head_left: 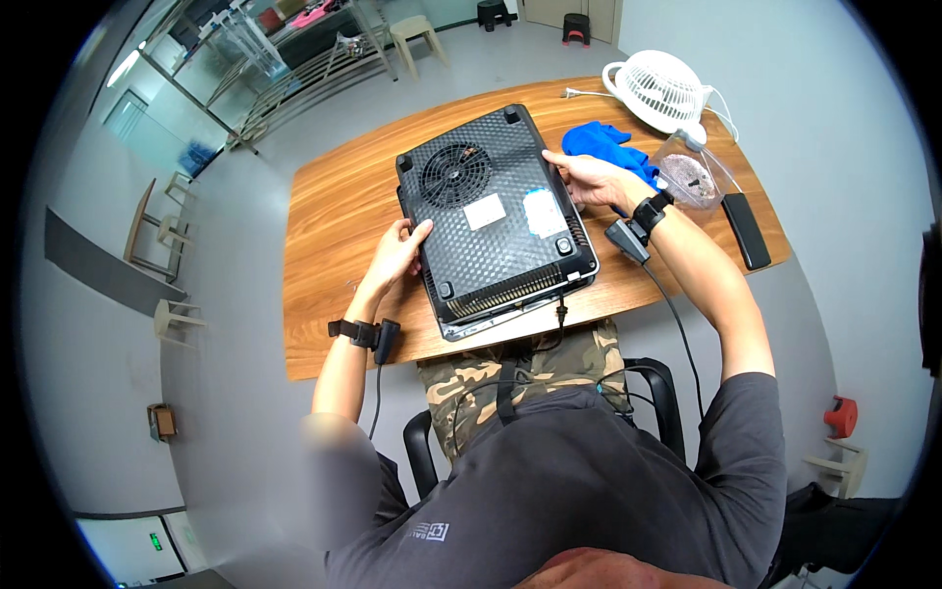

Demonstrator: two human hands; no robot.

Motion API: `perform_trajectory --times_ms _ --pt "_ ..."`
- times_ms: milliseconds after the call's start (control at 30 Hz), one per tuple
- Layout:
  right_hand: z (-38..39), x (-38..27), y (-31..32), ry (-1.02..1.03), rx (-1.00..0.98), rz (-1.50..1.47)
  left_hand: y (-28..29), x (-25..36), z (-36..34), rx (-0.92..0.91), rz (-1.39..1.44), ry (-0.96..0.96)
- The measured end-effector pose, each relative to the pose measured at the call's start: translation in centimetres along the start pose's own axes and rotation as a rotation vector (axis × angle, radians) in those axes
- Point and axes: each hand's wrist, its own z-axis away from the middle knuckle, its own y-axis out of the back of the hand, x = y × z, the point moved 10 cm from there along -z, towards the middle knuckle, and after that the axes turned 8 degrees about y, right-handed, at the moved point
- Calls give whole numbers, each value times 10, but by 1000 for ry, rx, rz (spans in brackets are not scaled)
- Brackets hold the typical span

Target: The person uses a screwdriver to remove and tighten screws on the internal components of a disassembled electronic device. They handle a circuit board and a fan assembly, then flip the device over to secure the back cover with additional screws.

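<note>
Gripping the left edge of an upturned black induction cooker (494,211), the left hand (397,253) curls its fingers over the rim, thumb lying on the ribbed underside. The right hand (592,177) clasps the opposite, far-right edge, fingers spread along the side. Both wrists wear black straps with small black devices, each trailing a cable. The cooker lies bottom up on the wooden table (334,216), its near end overhanging the table edge above the person's lap, with a round fan grille, two pale labels and small feet showing on its base. Just beyond the right hand lies a blue cloth (601,140). Farther right stand a clear plastic container (690,179), a white desk fan (659,90) and a flat black bar-shaped object (747,230).
</note>
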Motion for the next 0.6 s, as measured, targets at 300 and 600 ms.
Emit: perform_trajectory --times_ms 300,600 --pt "-1 11 -26 -45 -223 -368 13 3 2 5 8 14" --pt "7 7 -28 128 -213 -396 14 -6 2 -40 80 39"
